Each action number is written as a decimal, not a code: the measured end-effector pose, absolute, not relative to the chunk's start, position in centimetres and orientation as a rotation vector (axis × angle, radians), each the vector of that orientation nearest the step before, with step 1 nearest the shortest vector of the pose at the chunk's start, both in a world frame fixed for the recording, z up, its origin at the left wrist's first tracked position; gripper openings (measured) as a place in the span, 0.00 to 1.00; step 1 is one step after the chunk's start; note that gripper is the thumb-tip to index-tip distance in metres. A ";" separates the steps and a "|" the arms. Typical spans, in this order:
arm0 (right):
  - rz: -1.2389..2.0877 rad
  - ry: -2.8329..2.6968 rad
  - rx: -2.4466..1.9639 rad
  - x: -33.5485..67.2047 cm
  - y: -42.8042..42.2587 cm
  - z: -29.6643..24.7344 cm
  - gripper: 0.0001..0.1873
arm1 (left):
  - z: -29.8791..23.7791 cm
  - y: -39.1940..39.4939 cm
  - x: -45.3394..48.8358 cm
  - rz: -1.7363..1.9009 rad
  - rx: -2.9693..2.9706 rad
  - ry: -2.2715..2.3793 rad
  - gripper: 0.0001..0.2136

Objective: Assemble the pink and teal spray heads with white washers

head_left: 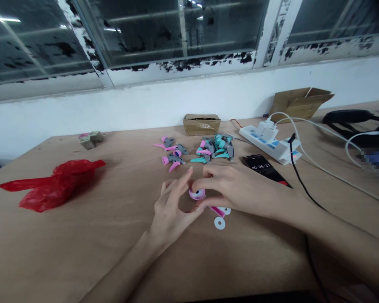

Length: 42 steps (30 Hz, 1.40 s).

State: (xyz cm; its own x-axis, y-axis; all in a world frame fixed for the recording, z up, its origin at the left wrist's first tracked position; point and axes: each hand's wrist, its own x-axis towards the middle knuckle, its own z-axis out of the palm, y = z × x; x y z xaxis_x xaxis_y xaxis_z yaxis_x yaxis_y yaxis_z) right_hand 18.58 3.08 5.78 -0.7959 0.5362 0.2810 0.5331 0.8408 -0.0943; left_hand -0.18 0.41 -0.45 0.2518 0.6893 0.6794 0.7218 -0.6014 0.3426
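Note:
My right hand (232, 185) is closed round a small pink plastic part with a round cap (197, 194), held just above the wooden table (113, 235). My left hand (170, 206) meets it from the left, thumb and forefinger pinched at the pink cap. Under my right hand lie two white ring washers (220, 222) and a pink lever piece (217, 211). Farther back lie a small group of pink and grey parts (172, 153) and a pile of teal, grey and pink parts (215, 148).
A crumpled red plastic bag (55, 183) lies at the left. A phone showing a timer (262, 166), a white power strip with plugs (271, 141) and trailing cables sit at the right. Two cardboard boxes (201, 124) stand near the wall.

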 end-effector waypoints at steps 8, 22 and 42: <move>0.285 -2.760 -0.755 19.3 3.8 5.9 0.13 | -0.5 0.8 0.1 -1.291 -2.503 -1.384 0.31; 0.652 -2.513 -0.742 17.6 4.9 3.5 0.19 | -2.4 2.8 -0.5 -1.907 -2.460 -1.667 0.21; -0.089 -2.472 -1.482 21.8 16.7 -0.2 0.28 | -3.8 8.2 -6.0 -1.100 -2.200 -2.021 0.15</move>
